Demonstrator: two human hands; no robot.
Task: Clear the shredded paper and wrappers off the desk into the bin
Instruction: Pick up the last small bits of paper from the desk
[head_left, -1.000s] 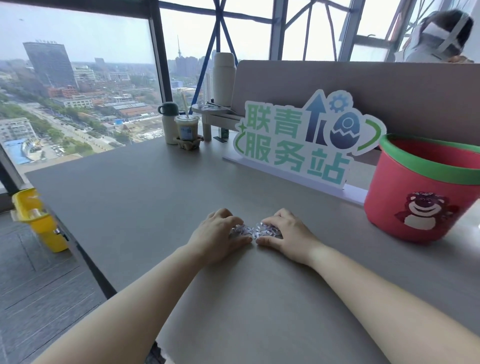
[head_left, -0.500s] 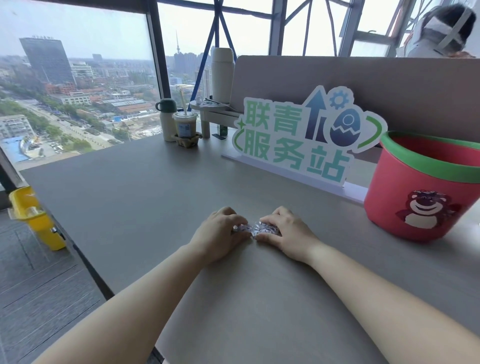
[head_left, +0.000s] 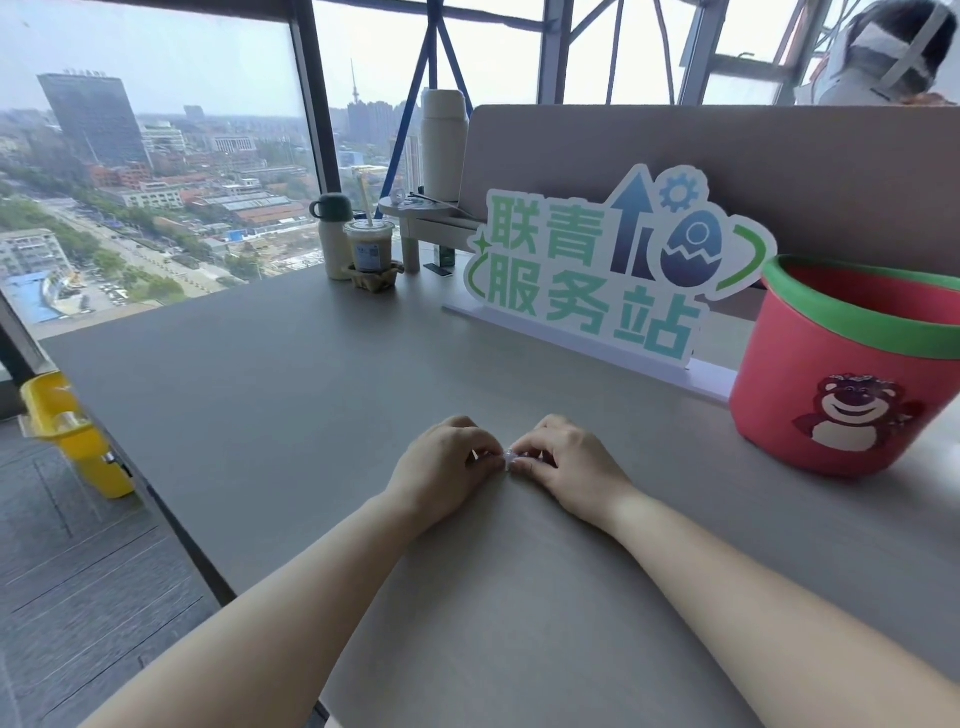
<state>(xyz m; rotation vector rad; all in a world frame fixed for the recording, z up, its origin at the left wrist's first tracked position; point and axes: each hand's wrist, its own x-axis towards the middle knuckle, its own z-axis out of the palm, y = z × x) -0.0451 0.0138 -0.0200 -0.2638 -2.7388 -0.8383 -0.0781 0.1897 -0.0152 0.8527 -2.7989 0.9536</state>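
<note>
On the grey desk (head_left: 260, 415), my left hand (head_left: 441, 467) and my right hand (head_left: 566, 465) meet fingertip to fingertip in the middle. Both are curled over a small heap of shiny shredded paper and wrappers (head_left: 508, 459). Only a pale sliver of that heap shows between the fingers; the hands hide the remainder. A red bin (head_left: 841, 374) with a green rim and a bear picture stands on the desk to the right, an arm's reach from my right hand.
A white and green sign (head_left: 613, 275) stands behind my hands, in front of a grey divider panel. Far left at the back are a flask (head_left: 332, 234), an iced drink cup (head_left: 370, 249) and a small stand. The desk's left edge drops to the floor beside a yellow object (head_left: 78, 431).
My hands have closed in toward each other, gathering the scraps tighter. Far less of the shiny heap shows between them now than a second ago.
</note>
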